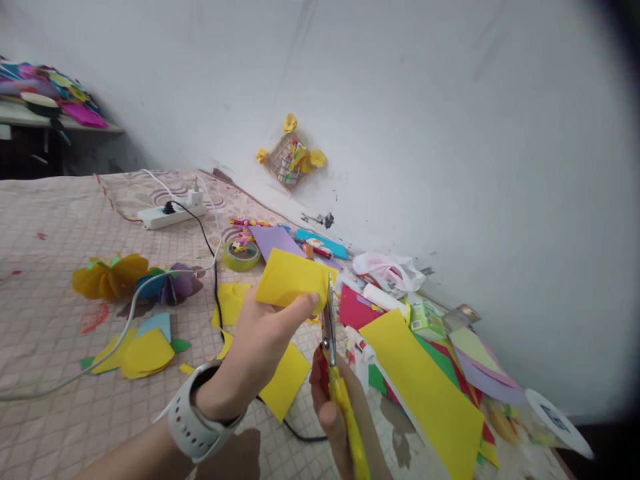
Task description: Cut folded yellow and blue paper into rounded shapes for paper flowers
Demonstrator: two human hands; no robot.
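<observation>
Between its thumb and fingers, my left hand (267, 340) holds a piece of yellow paper (287, 277) up above the table. My right hand (333, 407) is closed round the handles of a pair of yellow-handled scissors (330, 333), their blades pointing up. The blades stand at the right edge of the held paper, close to my left thumb. Below my hands lies a yellow paper sheet (286, 380), with yellow offcuts (231, 300) to its left.
Paper flowers (111, 277) and cut petals (147, 353) lie on the left. A black cable (216, 287) runs from a power strip (170, 215). Tape (241, 256), a glue gun (361, 347) and a large yellow sheet (425, 393) are nearby. A wall stands behind.
</observation>
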